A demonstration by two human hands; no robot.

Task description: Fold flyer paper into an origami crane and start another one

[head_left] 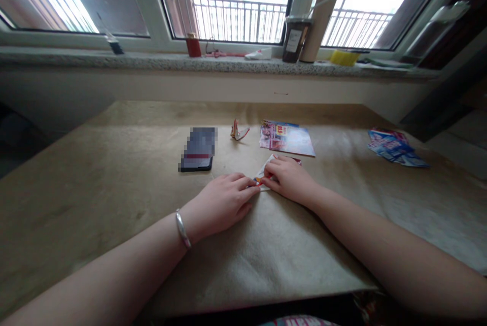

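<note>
A small folded piece of printed paper (266, 163), white with red, yellow and blue parts, lies on the table between my hands. My left hand (224, 199), with a silver bangle at the wrist, pinches its near left corner with closed fingertips. Curled over the paper from the right, my right hand (291, 177) presses and grips it, covering much of it. Beyond the hands stands a small folded paper figure (238, 132). To its right are several printed flyers (292, 139), one with a yellow price mark.
A phone (200, 145) lies left of the paper figure. More blue and red flyers (395, 147) are at the far right of the table (114, 173). On the window sill (152, 60) stand a red container (193, 45), a dark jar (294, 39), a cardboard tube (323, 16) and yellow tape (344, 57).
</note>
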